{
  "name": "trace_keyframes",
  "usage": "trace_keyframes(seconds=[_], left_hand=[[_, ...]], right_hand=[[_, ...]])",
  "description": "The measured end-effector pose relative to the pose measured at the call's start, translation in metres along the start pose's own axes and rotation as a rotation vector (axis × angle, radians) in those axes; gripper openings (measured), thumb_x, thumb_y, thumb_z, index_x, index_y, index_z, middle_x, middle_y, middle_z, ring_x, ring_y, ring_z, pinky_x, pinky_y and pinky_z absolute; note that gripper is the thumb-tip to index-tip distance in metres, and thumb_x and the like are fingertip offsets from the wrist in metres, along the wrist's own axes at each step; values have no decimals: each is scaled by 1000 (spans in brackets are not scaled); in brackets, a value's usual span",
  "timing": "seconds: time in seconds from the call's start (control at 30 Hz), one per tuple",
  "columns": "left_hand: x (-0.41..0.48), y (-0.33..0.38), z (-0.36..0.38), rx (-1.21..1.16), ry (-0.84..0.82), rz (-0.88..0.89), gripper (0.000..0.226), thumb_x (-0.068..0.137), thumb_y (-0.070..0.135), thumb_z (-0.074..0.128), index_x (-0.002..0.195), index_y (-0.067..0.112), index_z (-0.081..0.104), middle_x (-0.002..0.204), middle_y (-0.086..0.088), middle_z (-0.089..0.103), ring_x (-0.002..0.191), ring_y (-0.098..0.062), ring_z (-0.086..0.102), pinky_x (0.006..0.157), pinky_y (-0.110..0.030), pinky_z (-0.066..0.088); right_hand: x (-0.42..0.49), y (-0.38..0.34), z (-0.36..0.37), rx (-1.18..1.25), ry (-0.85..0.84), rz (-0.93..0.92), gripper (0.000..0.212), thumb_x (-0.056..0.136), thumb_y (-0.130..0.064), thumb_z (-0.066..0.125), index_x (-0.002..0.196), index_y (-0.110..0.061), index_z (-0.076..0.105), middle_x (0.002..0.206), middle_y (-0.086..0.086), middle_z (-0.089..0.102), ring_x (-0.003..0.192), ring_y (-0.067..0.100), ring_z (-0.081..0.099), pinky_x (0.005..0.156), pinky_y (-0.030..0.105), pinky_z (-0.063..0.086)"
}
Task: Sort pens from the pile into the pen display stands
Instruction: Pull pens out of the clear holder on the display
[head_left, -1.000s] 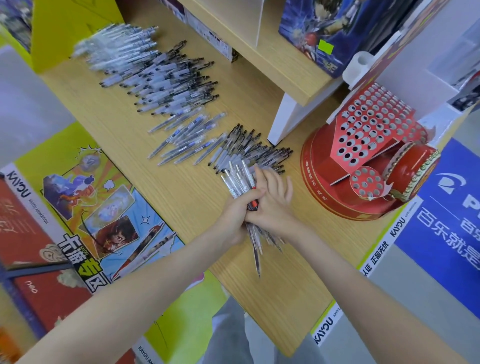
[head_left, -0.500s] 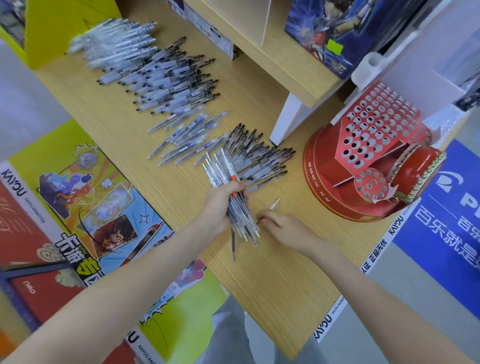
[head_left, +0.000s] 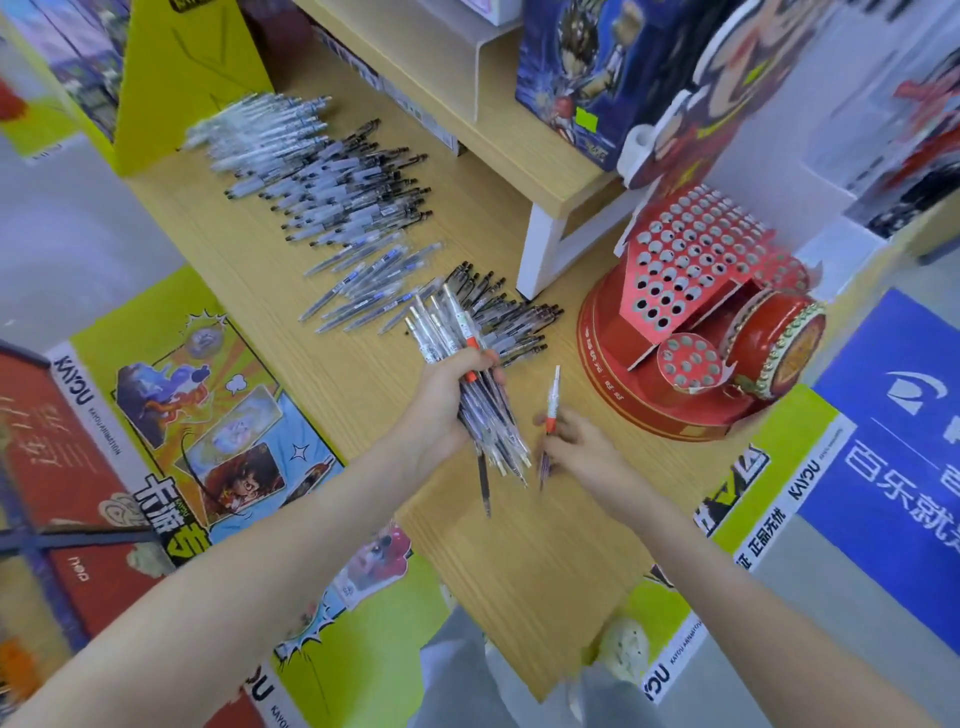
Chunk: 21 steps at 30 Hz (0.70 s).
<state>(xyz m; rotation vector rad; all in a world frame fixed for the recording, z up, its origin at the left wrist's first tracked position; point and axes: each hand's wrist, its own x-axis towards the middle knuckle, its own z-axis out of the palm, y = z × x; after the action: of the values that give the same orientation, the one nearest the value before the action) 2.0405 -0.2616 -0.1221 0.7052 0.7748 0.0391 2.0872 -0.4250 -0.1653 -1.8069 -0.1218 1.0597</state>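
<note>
Here we look down on the long pale wooden table (head_left: 519, 571) that carries everything. On its right part sits the red drum-shaped cardboard pen display stand (head_left: 696, 270), with a slanted panel of round holes facing up; we see no pen standing in any of them.

Left of the stand, and mostly farther from us, lies the pile of clear and black-barrelled pens (head_left: 332, 176), spread flat in loose rows. Its nearest fringe ends just left of the stand's base.

Left of the stand and nearer to us, the left hand (head_left: 447, 400) is wrapped round a thick bundle of clear plastic pens (head_left: 467, 374), lifted off the table and fanned out at both ends.

Between that bundle and the stand, the right hand (head_left: 576, 441) pinches a single slim pen with an orange-red grip (head_left: 552, 397) in its curled fingertips. The pen's long axis runs almost straight away from us, its far end leaning slightly toward the stand; which end writes we cannot tell through the blur.

We judge the right hand the nearer of the two to the stand, which lies to its right and farther off. The forearm reaches in from the lower right, so the pen would have to be carried that way and tipped upright over a hole.
</note>
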Motion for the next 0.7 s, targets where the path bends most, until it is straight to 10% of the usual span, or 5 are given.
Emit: trace_keyframes(seconds=[0.7], left_hand=[[-103, -56, 321, -98, -264, 431, 18, 88, 0, 39, 77, 5, 51, 60, -2, 50, 55, -14, 49, 64, -28, 42]], right_hand=[[-150, -28, -265, 581, -425, -347, 18, 88, -13, 50, 105, -8, 52, 74, 5, 57, 63, 13, 51, 54, 20, 43]])
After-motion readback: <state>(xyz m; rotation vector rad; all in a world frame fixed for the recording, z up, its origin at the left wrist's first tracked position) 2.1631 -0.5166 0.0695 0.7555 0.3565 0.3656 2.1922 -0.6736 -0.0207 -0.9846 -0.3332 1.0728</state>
